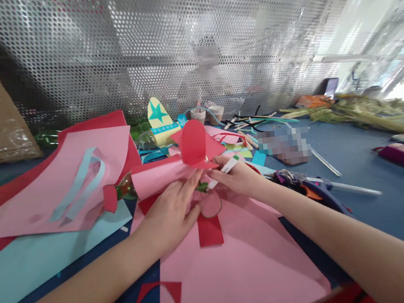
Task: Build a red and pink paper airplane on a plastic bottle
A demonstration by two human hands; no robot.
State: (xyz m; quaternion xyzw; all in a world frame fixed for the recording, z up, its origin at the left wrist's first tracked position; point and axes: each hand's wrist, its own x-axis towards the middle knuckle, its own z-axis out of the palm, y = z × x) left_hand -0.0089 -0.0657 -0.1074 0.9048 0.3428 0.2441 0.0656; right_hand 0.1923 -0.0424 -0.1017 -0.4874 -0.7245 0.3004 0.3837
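A green plastic bottle (pixel 127 185) lies on its side, wrapped in a pink paper sleeve (pixel 156 176) with a red paper fin (pixel 195 145) standing at its right end. My left hand (pixel 171 215) rests on the pink sleeve, fingers stretched along it. Fingers curled, my right hand (pixel 237 176) grips a small white stick-like thing (pixel 228 167) next to the red fin; I cannot make out what it is. Both hands work above a large pink paper sheet (pixel 239 266) with a red strip (pixel 210 230) on it.
Pink, red and light blue paper sheets (pixel 53 186) lie at left. A glue gun (pixel 314 189) sits right of my right hand. A yellow paper rocket (pixel 161 122), paper cups (pixel 206 115), scraps and dried stalks (pixel 360 110) lie farther back. A perforated metal screen (pixel 172 41) stands behind the table.
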